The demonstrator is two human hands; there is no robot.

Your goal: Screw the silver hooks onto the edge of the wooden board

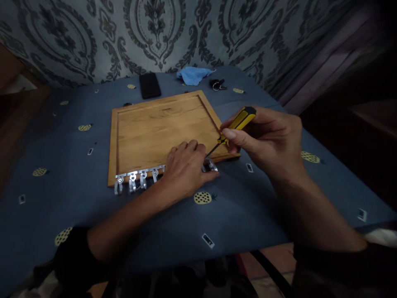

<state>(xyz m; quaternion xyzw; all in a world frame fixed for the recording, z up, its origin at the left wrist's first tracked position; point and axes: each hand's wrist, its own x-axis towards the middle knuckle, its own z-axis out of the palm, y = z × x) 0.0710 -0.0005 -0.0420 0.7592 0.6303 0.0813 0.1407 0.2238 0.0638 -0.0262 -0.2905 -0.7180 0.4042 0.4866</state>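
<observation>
A wooden board [158, 128] with a raised frame lies on the table. Along its near edge runs a metal hook rail [133, 176] with several silver hooks hanging over the side. My left hand [187, 167] is closed over the right part of this rail, fingers bent on the board and thumb by the last hook; it hides the rail's middle. Between thumb and fingers, my right hand [263, 136] grips a yellow and black screwdriver [240, 121]. The tool slants down to the left, its tip at the rail's right end beside my left fingers. Whether a screw is under the tip cannot be made out.
Behind the board are a black phone [150, 85], a blue cloth [194, 75] and a bunch of keys [217, 85]. A small dark object [127, 104] pokes out at the board's far edge. Blue cloth with pineapple prints covers the table [167, 231]; a patterned curtain [105, 37] hangs behind.
</observation>
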